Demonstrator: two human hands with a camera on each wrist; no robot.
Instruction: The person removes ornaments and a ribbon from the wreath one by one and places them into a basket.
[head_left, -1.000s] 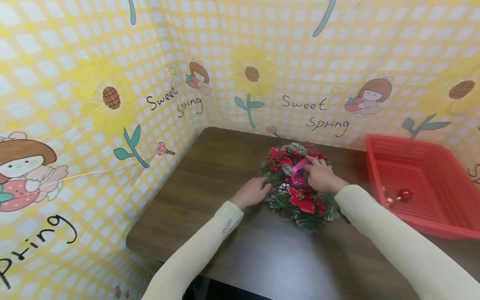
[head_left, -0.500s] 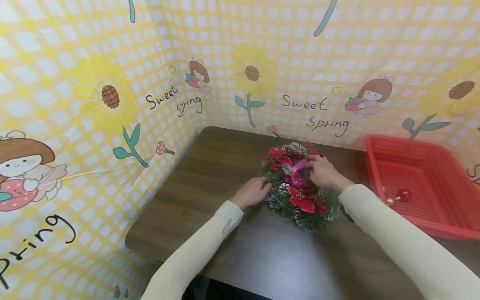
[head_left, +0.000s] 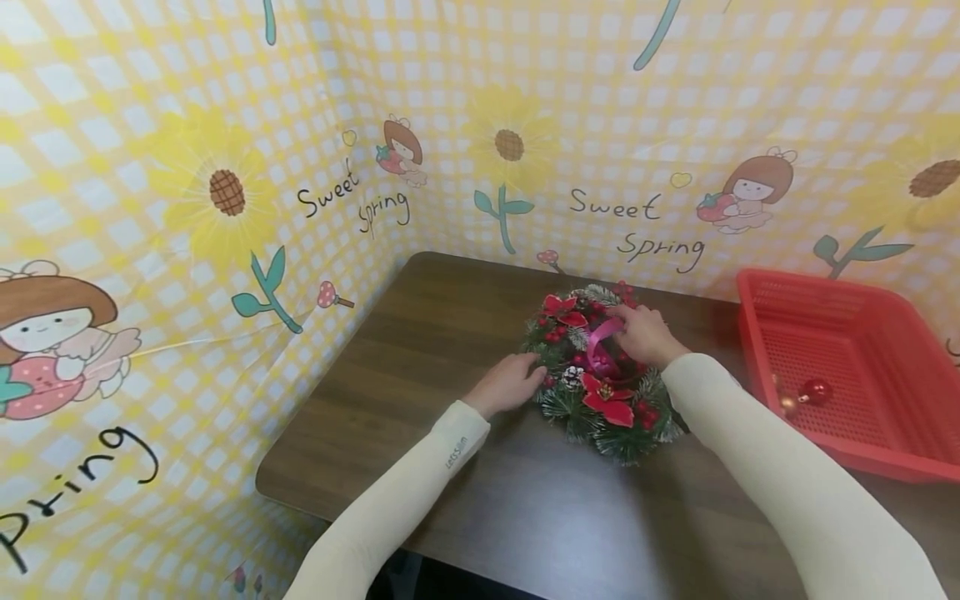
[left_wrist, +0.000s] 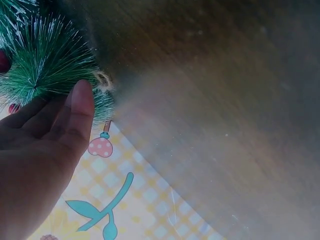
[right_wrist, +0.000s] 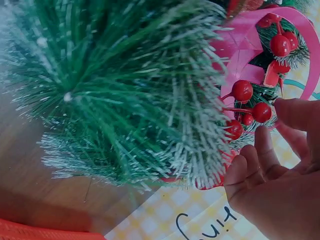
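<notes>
A Christmas wreath (head_left: pixel 558 406) of frosted green sprigs, red poinsettias and berries lies on the table. My left hand (head_left: pixel 504 385) holds its left edge; in the left wrist view, the fingers reach in under a green sprig (left_wrist: pixel 45 65) and the thumb lies outside. A pink ribbon (head_left: pixel 600 346) makes a loop standing over the wreath's middle. My right hand (head_left: pixel 647 335) pinches the upper part of this loop from the right. In the right wrist view, the ribbon (right_wrist: pixel 305 30) curves down to the fingers, beside several red berries (right_wrist: pixel 261 112). The fingertips' contact is partly hidden.
A red plastic basket (head_left: pixel 862 450) stands on the right of the table (head_left: pixel 420 367), holding a shiny red bauble (head_left: pixel 816 391) and golden ones (head_left: pixel 787 405). A yellow checked cloth (head_left: pixel 450 67) hangs behind the table and along its left side.
My right hand has shifted slightly at the top of the ribbon, first a little right, then up and back. The left hand and wreath stay in place; the head view has turned slightly.
</notes>
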